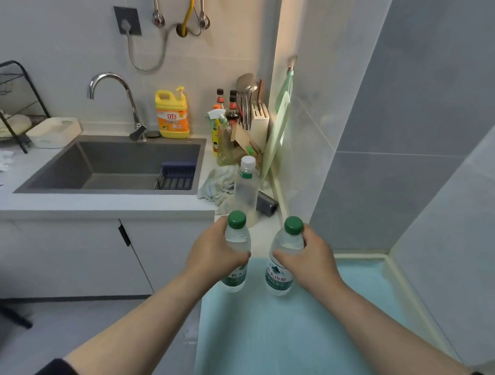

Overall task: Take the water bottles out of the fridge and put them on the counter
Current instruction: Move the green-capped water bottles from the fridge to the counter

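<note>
My left hand (213,255) grips a clear water bottle (236,243) with a green cap and green label, held upright. My right hand (312,259) grips a second green-capped water bottle (282,274), also upright. Both bottles hang side by side over the near edge of the white counter (98,206) and the light blue surface (291,331) below me. A third clear bottle with a white cap (246,187) stands on the counter just behind them, to the right of the sink.
A grey sink (114,167) with a chrome faucet (114,96) fills the counter's middle. Yellow detergent (172,116), sauce bottles, a knife block (259,119), a crumpled cloth (218,183) and a dark cylinder (266,206) crowd the right corner. Tiled wall (413,138) rises at right.
</note>
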Motion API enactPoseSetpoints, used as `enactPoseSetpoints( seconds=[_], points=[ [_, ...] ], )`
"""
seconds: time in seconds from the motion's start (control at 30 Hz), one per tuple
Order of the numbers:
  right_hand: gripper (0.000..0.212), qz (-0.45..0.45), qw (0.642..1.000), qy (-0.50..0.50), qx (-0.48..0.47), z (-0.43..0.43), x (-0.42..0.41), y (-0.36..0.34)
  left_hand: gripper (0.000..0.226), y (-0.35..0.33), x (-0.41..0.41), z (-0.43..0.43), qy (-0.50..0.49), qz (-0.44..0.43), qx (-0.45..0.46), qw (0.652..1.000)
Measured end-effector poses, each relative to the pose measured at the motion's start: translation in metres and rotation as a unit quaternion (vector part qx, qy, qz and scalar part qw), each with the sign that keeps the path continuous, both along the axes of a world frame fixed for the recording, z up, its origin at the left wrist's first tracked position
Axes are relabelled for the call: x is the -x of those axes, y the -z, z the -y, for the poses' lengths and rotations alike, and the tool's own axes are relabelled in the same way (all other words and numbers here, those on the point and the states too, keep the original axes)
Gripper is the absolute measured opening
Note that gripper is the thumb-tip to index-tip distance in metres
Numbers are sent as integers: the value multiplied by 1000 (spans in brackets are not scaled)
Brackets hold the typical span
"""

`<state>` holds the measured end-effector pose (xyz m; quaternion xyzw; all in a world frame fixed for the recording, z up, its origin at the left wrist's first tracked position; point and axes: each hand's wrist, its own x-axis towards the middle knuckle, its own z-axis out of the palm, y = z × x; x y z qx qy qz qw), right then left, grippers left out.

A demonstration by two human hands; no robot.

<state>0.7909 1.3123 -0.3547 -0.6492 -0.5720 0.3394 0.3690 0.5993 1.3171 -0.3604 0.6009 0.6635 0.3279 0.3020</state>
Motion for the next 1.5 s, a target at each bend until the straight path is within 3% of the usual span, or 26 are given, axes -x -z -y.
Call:
enactPoseSetpoints(
  seconds=[0.33, 0.9, 1.0, 1.1, 1.2, 1.5],
  points=[
    [34, 5, 999, -33, 3, -49, 16, 52, 52, 51, 5, -39, -6, 6, 14, 1000],
    [49, 41, 998, -41, 21, -50, 24, 54, 57, 47, 11, -40, 16, 25, 29, 999],
    [44, 23, 998, -49, 15, -47, 25, 43, 68, 35, 18, -39, 34, 26, 19, 999],
    [62, 57, 997, -59, 0, -42, 27, 24, 78, 17, 29, -33, 52, 4, 3, 999],
    [68, 85, 994, -70, -26, -31, 31, -1, 74, -4, 43, -16, 61, -18, -20, 998],
    [54, 107, 984, -100, -98, 23, 63, -84, 64, -84, 94, 42, 49, -20, -74, 996]
  ],
)
